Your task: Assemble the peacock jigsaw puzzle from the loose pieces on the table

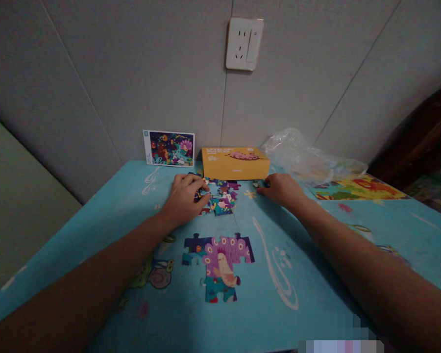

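Observation:
My left hand (185, 197) rests at the left side of a heap of loose jigsaw pieces (222, 195), its thumb and fingers apart and bent over the nearest ones. Right of the heap, my right hand (281, 190) is closed, thumb and fingertips pinching a small jigsaw piece (256, 185), partly hidden by the fingers. Closer to me lies a joined section of puzzle (224, 262) with a pink and purple fan-tailed bird over teal ground. A reference picture card (172, 148) leans upright against the wall behind my left hand.
A yellow puzzle box (235, 164) stands against the wall behind the heap. To its right are a crumpled clear plastic bag (305, 154) and a bright yellow-and-red picture sheet (360, 188). A blue patterned cloth (95, 235) covers the table. A wall socket (244, 44) sits above.

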A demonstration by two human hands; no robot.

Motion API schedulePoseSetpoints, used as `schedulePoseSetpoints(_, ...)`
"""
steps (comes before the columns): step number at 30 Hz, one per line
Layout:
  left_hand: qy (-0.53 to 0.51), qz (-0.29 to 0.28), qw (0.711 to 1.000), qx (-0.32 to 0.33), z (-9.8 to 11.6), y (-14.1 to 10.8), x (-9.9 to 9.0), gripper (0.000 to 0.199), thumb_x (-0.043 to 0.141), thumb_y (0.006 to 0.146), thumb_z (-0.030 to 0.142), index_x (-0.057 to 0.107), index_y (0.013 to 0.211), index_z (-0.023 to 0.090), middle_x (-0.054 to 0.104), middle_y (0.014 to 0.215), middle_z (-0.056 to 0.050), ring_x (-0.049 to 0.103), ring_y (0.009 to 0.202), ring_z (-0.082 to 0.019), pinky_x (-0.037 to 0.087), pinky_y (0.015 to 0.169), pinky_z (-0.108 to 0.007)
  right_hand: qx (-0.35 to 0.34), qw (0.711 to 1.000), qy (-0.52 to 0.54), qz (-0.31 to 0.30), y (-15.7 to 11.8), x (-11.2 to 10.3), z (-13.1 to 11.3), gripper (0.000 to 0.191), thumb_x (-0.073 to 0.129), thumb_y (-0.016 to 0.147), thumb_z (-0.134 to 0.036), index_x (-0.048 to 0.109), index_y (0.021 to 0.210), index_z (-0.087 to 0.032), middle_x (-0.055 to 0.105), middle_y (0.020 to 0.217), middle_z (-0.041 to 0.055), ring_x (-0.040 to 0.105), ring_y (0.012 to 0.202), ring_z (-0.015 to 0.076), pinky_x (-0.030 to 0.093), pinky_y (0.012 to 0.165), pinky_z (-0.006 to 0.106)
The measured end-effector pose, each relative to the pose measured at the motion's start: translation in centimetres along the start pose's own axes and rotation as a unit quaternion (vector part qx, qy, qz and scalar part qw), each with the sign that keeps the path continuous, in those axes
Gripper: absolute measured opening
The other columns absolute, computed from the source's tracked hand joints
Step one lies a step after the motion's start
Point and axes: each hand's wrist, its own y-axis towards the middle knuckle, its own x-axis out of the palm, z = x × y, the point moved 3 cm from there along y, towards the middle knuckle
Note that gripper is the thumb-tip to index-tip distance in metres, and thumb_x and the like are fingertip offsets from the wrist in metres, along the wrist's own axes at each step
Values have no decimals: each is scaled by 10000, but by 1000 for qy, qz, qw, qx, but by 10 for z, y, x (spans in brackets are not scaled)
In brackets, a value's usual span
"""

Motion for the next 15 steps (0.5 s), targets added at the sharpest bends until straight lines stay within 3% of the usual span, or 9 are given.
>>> schedulePoseSetpoints(5, 2, 1, 1000, -9, 1, 1, -1, 132, 601, 871, 295, 662, 887, 179, 655, 1017, -81, 527, 1057, -261, 369, 993, -472, -70, 992, 100, 39, -6, -3, -18, 315, 692, 794, -380, 718, 991, -135, 747, 905, 106, 679, 790, 232, 458, 652, 294)
schedulePoseSetpoints(8, -5, 15, 1000, 16, 4, 1, -4, 202, 657, 847, 295, 664, 991, 154, 660, 1069, -101, 519, 1067, -275, 385, 987, -478, -161, 970, 159, 94, -13, -9, -28, 282, 709, 795, -388, 693, 938, -146, 728, 883, 84, 663, 782, 213, 477, 698, 302)
schedulePoseSetpoints(12, -46, 32, 995, 87, 11, 1, -8, 470, 717, 825, 318, 578, 1244, 156, 659, 1179, -98, 486, 1103, -273, 414, 987, -464, -383, 877, 232, 176, -31, -21, -46, 234, 696, 826, -364, 634, 948, -173, 657, 980, 92, 623, 941, 224, 503, 838, 361)
schedulePoseSetpoints(15, -63, 42, 988, 138, 16, 0, -8, 574, 729, 822, 332, 533, 1333, 161, 670, 1170, -101, 473, 1113, -274, 434, 977, -467, -464, 825, 256, 197, -44, -25, -56, 195, 639, 875, -304, 601, 1020, -179, 591, 1049, 112, 591, 1002, 223, 516, 865, 386)
